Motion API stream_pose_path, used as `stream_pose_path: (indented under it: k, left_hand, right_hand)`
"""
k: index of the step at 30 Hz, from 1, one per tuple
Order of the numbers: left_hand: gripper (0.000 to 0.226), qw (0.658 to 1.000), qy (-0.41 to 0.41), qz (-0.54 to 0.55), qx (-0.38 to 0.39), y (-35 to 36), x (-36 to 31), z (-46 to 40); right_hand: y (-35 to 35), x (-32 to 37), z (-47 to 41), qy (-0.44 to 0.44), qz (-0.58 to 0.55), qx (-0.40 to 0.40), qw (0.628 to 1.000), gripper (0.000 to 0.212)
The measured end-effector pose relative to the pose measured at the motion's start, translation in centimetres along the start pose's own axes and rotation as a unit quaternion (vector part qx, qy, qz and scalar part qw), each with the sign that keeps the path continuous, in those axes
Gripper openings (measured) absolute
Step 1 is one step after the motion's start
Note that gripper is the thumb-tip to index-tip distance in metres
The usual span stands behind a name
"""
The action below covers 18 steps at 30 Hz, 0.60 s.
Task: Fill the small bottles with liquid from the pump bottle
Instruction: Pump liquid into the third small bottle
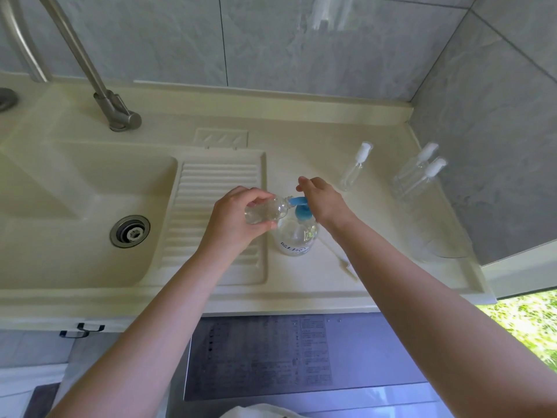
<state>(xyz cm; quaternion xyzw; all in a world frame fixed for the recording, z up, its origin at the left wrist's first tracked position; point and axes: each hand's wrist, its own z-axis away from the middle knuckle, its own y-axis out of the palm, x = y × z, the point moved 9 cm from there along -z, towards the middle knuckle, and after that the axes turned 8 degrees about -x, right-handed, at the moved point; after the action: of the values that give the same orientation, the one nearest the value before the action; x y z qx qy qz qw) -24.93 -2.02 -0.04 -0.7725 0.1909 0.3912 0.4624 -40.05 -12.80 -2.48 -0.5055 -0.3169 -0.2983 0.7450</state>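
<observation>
A clear pump bottle with a blue pump head stands on the cream counter. My left hand grips a small clear bottle, tilted on its side with its open mouth against the blue nozzle. My right hand rests on top of the pump head with its fingers fairly straight. A loose white spray cap with its tube lies on the counter just right of the pump bottle. Three capped small bottles stand further right: one alone, two near the wall.
A cream sink basin with a metal drain lies to the left, a ribbed washboard beside it. The metal faucet rises at the back left. Grey tiled walls close the back and right.
</observation>
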Motion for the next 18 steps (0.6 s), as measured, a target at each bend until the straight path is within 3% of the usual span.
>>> stream_pose_path:
  k: [5,12,18]
  left_hand:
    - [0.050,1.000,0.002,-0.009,0.010,0.31,0.07,-0.01]
    - [0.050,1.000,-0.001,-0.009,0.009,0.04,0.24,0.09]
    - [0.049,1.000,0.002,-0.003,0.010,0.29,0.05,-0.01]
  right_hand:
    - [-0.07,0.39,0.08,-0.032,0.013,-0.042,0.999,0.036]
    - [0.01,-0.02,-0.08,-0.005,-0.006,0.005,1.000,0.045]
    - [-0.04,0.31,-0.14,-0.031,0.007,-0.037,0.999,0.036]
